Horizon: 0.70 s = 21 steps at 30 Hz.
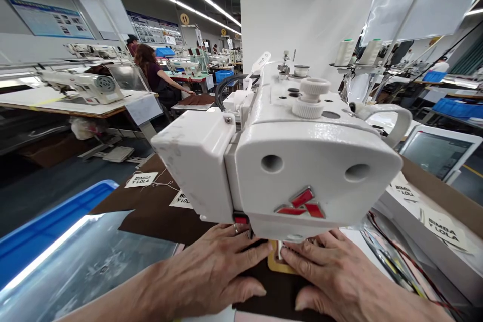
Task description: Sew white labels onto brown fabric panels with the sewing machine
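Note:
Both hands work beneath the head of a white sewing machine (pixel 317 161), which hides some of the fingertips. My left hand (pixel 215 266) lies flat, palm down, on dark brown material (pixel 277 294), its fingers reaching in from the left. From the other side, my right hand (pixel 332 266) presses down with outstretched fingers. Between the two index fingers sits a yellow frame (pixel 281 265) with a small white piece (pixel 279 250) inside it. The right index finger touches or nearly touches that piece. The needle area is mostly hidden.
At the left are a blue tray (pixel 56 219), a clear plastic sheet (pixel 98 256) and a printed tag (pixel 141 179). A white box (pixel 433 256) holding tags, scissors-like tools and a screen (pixel 439 151) stand right. Thread cones (pixel 345 53) stand behind. A co-worker (pixel 149 73) sits further off.

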Each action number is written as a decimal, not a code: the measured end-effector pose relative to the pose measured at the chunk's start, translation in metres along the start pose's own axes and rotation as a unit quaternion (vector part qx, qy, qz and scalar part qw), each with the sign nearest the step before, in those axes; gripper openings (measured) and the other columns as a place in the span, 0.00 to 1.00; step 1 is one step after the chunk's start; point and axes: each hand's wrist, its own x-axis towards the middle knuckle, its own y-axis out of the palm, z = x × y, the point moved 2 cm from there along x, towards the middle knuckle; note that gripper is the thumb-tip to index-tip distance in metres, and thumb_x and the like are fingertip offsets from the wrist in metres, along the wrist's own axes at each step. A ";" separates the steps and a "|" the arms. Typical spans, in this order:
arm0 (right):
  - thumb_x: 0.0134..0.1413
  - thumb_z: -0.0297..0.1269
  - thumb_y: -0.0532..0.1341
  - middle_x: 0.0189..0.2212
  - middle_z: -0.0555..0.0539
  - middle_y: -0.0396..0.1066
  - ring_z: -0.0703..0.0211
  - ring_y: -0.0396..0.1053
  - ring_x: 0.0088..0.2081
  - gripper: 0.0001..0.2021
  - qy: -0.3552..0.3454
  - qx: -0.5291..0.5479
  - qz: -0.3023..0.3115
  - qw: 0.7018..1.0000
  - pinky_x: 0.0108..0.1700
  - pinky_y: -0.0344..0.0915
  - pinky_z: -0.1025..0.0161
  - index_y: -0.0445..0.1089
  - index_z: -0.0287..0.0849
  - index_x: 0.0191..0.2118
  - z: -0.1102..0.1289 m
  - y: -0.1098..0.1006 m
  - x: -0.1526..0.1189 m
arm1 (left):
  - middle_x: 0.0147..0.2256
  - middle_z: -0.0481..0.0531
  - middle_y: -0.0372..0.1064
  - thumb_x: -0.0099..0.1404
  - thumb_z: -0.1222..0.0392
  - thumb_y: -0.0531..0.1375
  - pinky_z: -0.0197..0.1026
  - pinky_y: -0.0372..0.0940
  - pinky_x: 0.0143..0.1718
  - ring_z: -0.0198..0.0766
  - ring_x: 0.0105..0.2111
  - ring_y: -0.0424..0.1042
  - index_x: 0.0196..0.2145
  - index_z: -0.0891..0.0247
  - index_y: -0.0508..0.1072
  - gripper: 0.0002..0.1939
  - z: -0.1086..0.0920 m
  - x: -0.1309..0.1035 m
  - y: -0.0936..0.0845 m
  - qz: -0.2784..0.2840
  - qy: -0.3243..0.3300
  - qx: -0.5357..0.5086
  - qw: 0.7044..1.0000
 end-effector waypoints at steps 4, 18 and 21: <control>0.68 0.63 0.53 0.55 0.56 0.77 0.49 0.76 0.45 0.28 0.004 0.000 -0.014 1.000 0.38 0.69 0.50 0.71 0.51 0.61 0.001 0.000 -0.001 | 0.57 0.51 0.74 0.74 0.49 0.62 0.49 0.66 0.57 0.51 0.55 0.74 0.63 0.60 0.66 0.25 0.000 -0.004 0.003 -0.019 -0.018 0.010 1.000; 0.67 0.62 0.56 0.56 0.57 0.76 0.49 0.75 0.46 0.27 -0.012 -0.021 -0.046 0.999 0.37 0.67 0.53 0.72 0.51 0.60 0.000 0.008 0.000 | 0.59 0.49 0.72 0.73 0.46 0.63 0.48 0.68 0.57 0.50 0.57 0.73 0.62 0.58 0.69 0.25 0.000 -0.007 0.008 -0.017 -0.030 0.040 0.999; 0.67 0.63 0.55 0.56 0.56 0.76 0.48 0.75 0.46 0.28 -0.014 -0.026 -0.047 0.998 0.36 0.67 0.53 0.73 0.50 0.59 0.000 0.009 -0.001 | 0.60 0.49 0.71 0.74 0.46 0.62 0.50 0.68 0.57 0.52 0.58 0.72 0.63 0.57 0.68 0.25 0.000 -0.007 0.007 -0.012 -0.032 0.038 0.999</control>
